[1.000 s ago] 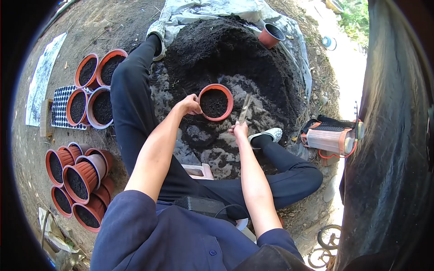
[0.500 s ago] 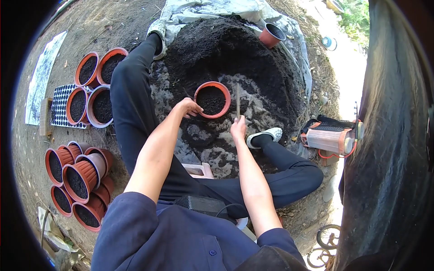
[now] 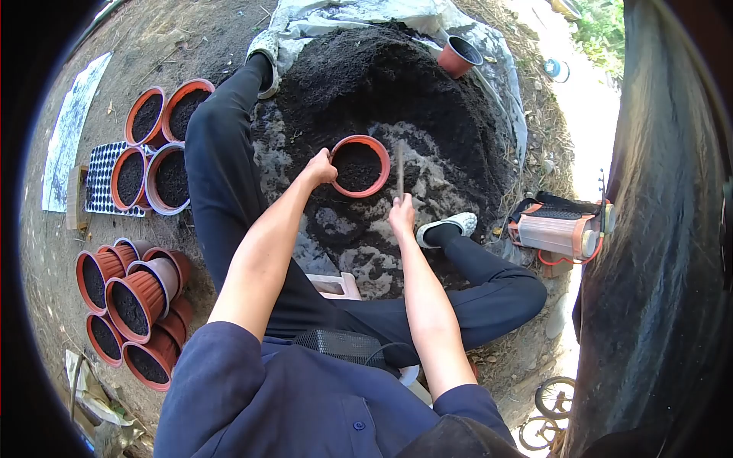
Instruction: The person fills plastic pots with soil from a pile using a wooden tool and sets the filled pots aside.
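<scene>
A round reddish-brown plant pot [image 3: 387,169] filled with dark soil stands between my knees, seen from above. At its left rim is my left hand [image 3: 322,166], closed with the thumb over the edge and the fingers around the outer side. My right hand [image 3: 402,215], to the lower right of the pot, is wrapped round the handle of a narrow hand tool [image 3: 401,172]. The tool points away from me, apart from the pot; it is slightly blurred, so its blade shape is unclear. Behind the pot rises a heap of dark soil [image 3: 343,69] on a pale sheet [image 3: 309,19].
An unfilled pot [image 3: 453,61] leans at the heap's far right. On the left are several soil-filled pots [image 3: 131,301], some lying tilted, and a black-holed seedling tray [image 3: 103,179]. An orange-and-clear tank with a strap [image 3: 553,233] stands right, beside a dark hanging sheet [image 3: 649,267].
My left hand has shifted up along the pot's left side and now grips its rim. The pot has moved very slightly away from me. The right hand and tool have barely moved.
</scene>
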A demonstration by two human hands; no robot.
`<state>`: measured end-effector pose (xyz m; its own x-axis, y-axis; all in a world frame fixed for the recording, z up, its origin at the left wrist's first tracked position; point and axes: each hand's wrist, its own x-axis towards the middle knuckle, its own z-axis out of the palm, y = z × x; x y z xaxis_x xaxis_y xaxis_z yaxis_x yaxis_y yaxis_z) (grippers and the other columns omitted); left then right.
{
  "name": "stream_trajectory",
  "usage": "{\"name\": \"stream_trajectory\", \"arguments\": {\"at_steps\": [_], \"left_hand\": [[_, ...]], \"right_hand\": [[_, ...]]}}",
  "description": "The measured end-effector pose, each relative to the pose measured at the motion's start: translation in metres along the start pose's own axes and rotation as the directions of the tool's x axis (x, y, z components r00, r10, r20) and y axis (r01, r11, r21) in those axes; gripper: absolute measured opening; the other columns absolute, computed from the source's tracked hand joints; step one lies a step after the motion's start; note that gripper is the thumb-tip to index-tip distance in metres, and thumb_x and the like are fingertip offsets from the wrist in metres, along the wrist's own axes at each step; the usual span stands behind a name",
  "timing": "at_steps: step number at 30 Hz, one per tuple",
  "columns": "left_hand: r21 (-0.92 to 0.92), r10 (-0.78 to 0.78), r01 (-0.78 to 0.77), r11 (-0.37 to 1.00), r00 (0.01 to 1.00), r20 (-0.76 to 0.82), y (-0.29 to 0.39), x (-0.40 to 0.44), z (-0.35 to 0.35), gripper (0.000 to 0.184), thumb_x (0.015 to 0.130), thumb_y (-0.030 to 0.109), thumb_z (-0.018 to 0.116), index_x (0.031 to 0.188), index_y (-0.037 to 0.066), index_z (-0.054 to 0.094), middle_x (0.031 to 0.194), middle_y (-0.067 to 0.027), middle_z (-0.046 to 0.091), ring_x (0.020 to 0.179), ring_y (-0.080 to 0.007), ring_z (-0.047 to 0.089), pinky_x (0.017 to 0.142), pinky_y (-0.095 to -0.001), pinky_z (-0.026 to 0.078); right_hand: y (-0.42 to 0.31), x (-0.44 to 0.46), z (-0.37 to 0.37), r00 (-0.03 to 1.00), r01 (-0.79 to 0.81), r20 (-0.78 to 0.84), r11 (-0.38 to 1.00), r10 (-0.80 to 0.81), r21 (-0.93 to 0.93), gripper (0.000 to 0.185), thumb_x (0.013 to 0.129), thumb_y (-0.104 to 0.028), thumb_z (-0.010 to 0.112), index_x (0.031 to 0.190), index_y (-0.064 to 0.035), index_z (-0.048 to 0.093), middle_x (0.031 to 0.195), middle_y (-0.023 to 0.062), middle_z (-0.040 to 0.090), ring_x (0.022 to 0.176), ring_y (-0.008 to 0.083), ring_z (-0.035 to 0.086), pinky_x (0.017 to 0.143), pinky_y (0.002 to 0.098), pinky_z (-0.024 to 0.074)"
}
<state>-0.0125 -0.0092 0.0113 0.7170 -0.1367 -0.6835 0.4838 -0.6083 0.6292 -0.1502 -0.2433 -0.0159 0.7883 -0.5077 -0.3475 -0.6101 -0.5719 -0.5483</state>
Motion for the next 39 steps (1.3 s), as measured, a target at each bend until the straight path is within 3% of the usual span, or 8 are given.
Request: {"name": "stream_trajectory", "arguments": {"at_steps": [9, 11, 15, 17, 22, 23, 34, 39], "left_hand": [[-0.02, -0.024, 0.024, 1.0, 1.0, 0.007, 0.001, 0.002, -0.005, 0.043, 0.073, 0.006, 0.07, 0.111, 0.002, 0.05, 0.108, -0.0206, 0.067, 0.103, -0.0321, 0.067, 0.09, -0.0417, 0.051], [0.007, -0.192, 0.196, 0.981, 0.95, 0.246, 0.005, -0.007, -0.007, 0.049, 0.073, 0.006, 0.071, 0.117, 0.002, 0.05, 0.108, -0.02, 0.068, 0.098, -0.0302, 0.069, 0.09, -0.0422, 0.052], [0.037, 0.061, -0.065, 0.997, 0.992, 0.107, 0.004, 0.004, 0.0, 0.053, 0.074, 0.001, 0.065, 0.125, 0.003, 0.051, 0.109, -0.0223, 0.067, 0.102, -0.0311, 0.068, 0.093, -0.0438, 0.051], [0.252, 0.161, -0.154, 0.955, 0.987, -0.007, 0.001, 0.022, 0.001, 0.045, 0.077, 0.008, 0.062, 0.121, 0.007, 0.055, 0.116, -0.0186, 0.067, 0.113, -0.033, 0.063, 0.094, -0.0435, 0.049], [0.262, 0.064, -0.061, 0.963, 0.998, -0.001, 0.018, 0.011, -0.008, 0.046, 0.076, 0.015, 0.074, 0.117, 0.005, 0.054, 0.109, -0.0174, 0.07, 0.105, -0.0297, 0.068, 0.089, -0.0415, 0.053], [0.235, -0.007, -0.007, 0.972, 0.998, 0.06, 0.018, 0.005, -0.009, 0.05, 0.075, 0.016, 0.078, 0.117, 0.003, 0.053, 0.106, -0.0188, 0.07, 0.101, -0.0299, 0.069, 0.088, -0.0413, 0.054], [0.384, 0.165, -0.167, 0.908, 0.986, 0.039, 0.016, 0.002, 0.001, 0.05, 0.079, 0.015, 0.063, 0.126, 0.008, 0.047, 0.117, -0.0218, 0.066, 0.115, -0.0347, 0.061, 0.097, -0.0471, 0.048], [0.21, -0.025, -0.019, 0.977, 0.978, 0.205, 0.001, 0.013, 0.001, 0.05, 0.074, 0.014, 0.069, 0.118, -0.001, 0.05, 0.111, -0.0218, 0.067, 0.105, -0.0313, 0.066, 0.092, -0.0438, 0.052]], "right_hand": [[-0.026, -0.008, -0.025, 0.983, -0.076, -0.174, 0.991, 0.055, -0.115, 0.023, 0.1, -0.025, 0.046, 0.119, -0.0118, 0.047, 0.093, 0.0278, 0.068, 0.088, 0.0495, 0.064, 0.076, 0.0588, 0.0465], [-0.02, -0.005, -0.034, 0.976, 0.201, 0.139, 0.933, -0.166, -0.298, 0.026, 0.101, -0.025, 0.046, 0.123, -0.0123, 0.047, 0.093, 0.0277, 0.068, 0.088, 0.0491, 0.064, 0.076, 0.0586, 0.0467], [-0.018, -0.006, -0.021, 0.973, -0.065, -0.225, 0.997, 0.055, -0.039, 0.029, 0.1, -0.026, 0.047, 0.125, -0.0123, 0.045, 0.095, 0.0307, 0.066, 0.095, 0.0499, 0.062, 0.079, 0.0585, 0.0461], [-0.019, -0.006, -0.035, 0.979, 0.161, 0.171, 0.938, -0.113, -0.308, 0.034, 0.1, -0.025, 0.048, 0.13, -0.0103, 0.042, 0.094, 0.0304, 0.066, 0.092, 0.05, 0.063, 0.079, 0.0575, 0.0462], [-0.014, -0.008, -0.019, 0.978, 0.012, -0.209, 0.998, -0.025, -0.064, 0.025, 0.099, -0.021, 0.048, 0.123, -0.0112, 0.046, 0.093, 0.0305, 0.066, 0.093, 0.0507, 0.062, 0.078, 0.0588, 0.0452], [-0.015, -0.007, -0.029, 0.997, 0.069, 0.031, 0.983, -0.064, -0.168, 0.027, 0.099, -0.021, 0.049, 0.124, -0.011, 0.045, 0.094, 0.0307, 0.066, 0.093, 0.0505, 0.062, 0.077, 0.058, 0.0458], [-0.006, -0.005, -0.015, 0.977, 0.03, -0.211, 0.999, -0.035, -0.03, 0.031, 0.099, -0.019, 0.049, 0.13, -0.0117, 0.047, 0.098, 0.0289, 0.067, 0.095, 0.0492, 0.063, 0.079, 0.056, 0.0465], [-0.015, -0.006, -0.025, 0.997, 0.001, -0.077, 0.995, -0.009, -0.099, 0.032, 0.098, -0.018, 0.051, 0.129, -0.0092, 0.047, 0.098, 0.0286, 0.067, 0.095, 0.0476, 0.063, 0.079, 0.0552, 0.0472]]}}
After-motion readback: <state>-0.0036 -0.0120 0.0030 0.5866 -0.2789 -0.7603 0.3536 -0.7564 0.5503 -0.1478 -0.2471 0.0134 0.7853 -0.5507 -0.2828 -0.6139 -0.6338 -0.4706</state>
